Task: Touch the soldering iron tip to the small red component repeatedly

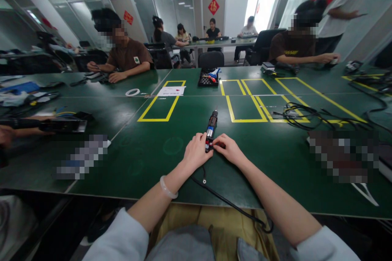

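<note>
An electric screwdriver (211, 124) lies on the green table with its thin tip pointing away from me; its silver and blue inner part shows, as if the casing is open. My left hand (196, 149) is closed around its near end from the left. From the other side, my right hand (228, 147) pinches at a small red and white part (210, 143) at that end. What exactly the right fingertips hold is too small to make out. A black cable (226, 200) with a metal ring terminal (204, 181) runs from under my left hand over the table edge.
Yellow tape frames (248, 121) mark the green table (147, 151). A black tray (208, 77) of tools, a white tape roll (132, 92) and a paper sheet (171, 91) lie farther off. Coiled black cables (294, 112) are at right. Several people sit around.
</note>
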